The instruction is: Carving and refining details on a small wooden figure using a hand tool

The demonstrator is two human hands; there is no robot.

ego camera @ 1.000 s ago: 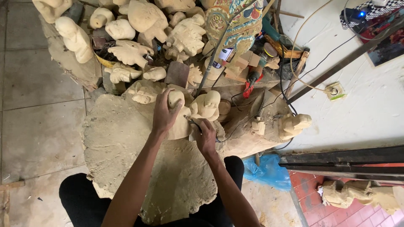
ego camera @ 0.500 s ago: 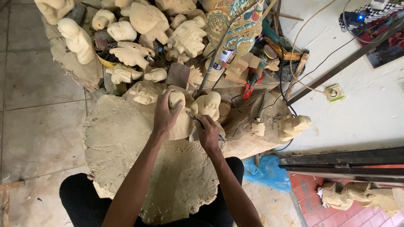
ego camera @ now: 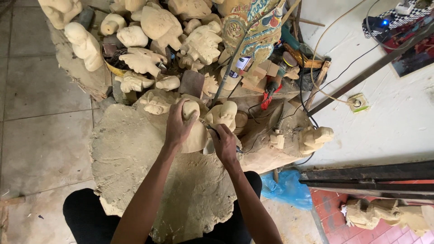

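Left hand (ego camera: 177,124) clasped round pale wooden figure (ego camera: 193,129); right hand (ego camera: 224,144) gripping carving tool (ego camera: 211,131) against it

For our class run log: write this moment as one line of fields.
left hand: grips pale wooden figure | right hand: holds thin carving tool against figure | surface: wood slab | behind: unfinished carvings, painted puppet

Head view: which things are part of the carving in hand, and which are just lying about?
In use:
- left hand on pale unfinished wooden figure
- right hand with thin carving tool
- big wood slab

Lying about:
- painted flat puppet
- blue plastic bag
- red-handled pliers
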